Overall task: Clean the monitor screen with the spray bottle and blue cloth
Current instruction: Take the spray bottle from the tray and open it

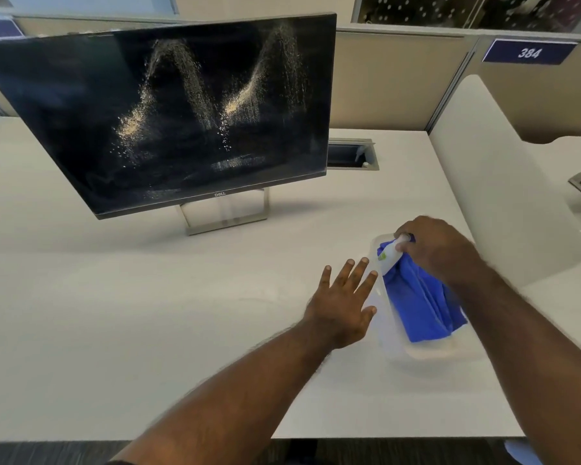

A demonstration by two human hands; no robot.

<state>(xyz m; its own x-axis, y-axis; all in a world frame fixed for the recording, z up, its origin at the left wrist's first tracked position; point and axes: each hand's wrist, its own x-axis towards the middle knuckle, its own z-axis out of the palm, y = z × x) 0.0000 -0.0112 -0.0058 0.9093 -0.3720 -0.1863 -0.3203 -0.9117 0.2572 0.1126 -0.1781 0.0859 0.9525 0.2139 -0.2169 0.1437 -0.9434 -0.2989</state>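
The black monitor [168, 115] stands on its metal stand at the back left of the desk, its dark screen speckled with arcs of spray droplets. To the right, a clear plastic tray [388, 333] holds the folded blue cloth [420, 307]. My right hand [440, 250] is closed around the top of the white spray bottle [391, 255], which leans in the tray's far end against the cloth. My left hand [344, 298] hovers flat with fingers spread just left of the tray, holding nothing.
A white desk [114, 313] spans the view, its front edge near me. A white rounded divider [493, 182] rises right of the tray. A cable hatch [351, 154] sits behind the monitor's right side. Beige partition walls run along the back.
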